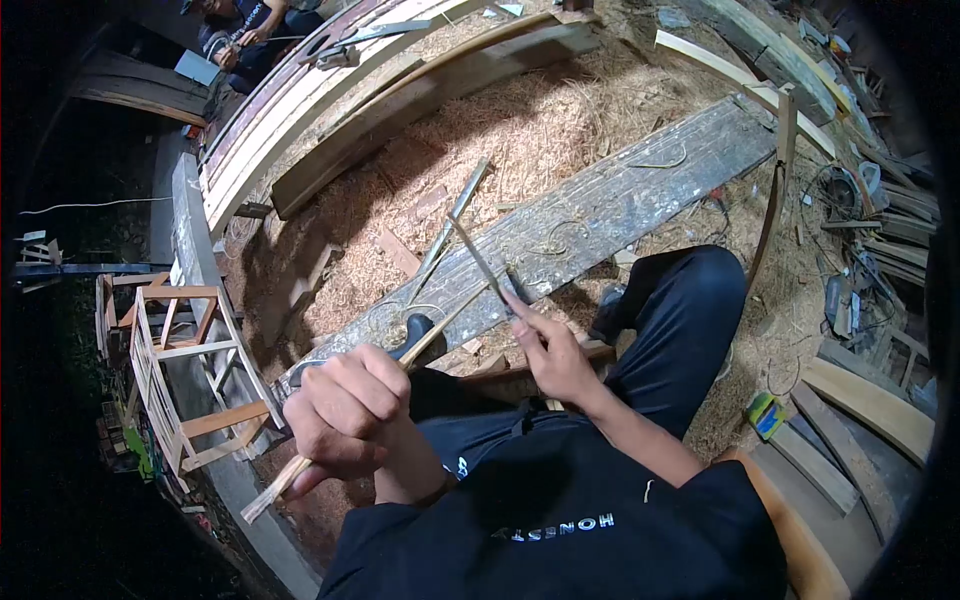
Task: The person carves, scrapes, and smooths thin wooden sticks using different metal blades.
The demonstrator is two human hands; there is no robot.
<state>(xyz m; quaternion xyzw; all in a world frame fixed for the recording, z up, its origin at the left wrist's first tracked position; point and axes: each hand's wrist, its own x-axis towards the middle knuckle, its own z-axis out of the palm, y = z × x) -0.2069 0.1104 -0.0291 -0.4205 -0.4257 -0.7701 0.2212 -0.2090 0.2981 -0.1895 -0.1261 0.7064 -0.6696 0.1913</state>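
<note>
Head camera: left hand (pixel 345 408) clamps a slender wooden strip (pixel 450 320) pointing over a weathered plank (pixel 640 200); right hand (pixel 555 358) grips an apparent knife (pixel 476 256) (edge unclear). Whittling seems underway; another stroke would call for a steady hold.

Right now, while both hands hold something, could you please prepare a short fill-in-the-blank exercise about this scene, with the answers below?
1. The left hand is clenched in a ____ around a wooden strip.
2. The right hand holds a knife by its ____.
3. The word printed on the dark shirt is ____.
4. The paint-spattered plank lies among wood ____.

Missing words: fist; handle; HONESTY; shavings
</note>
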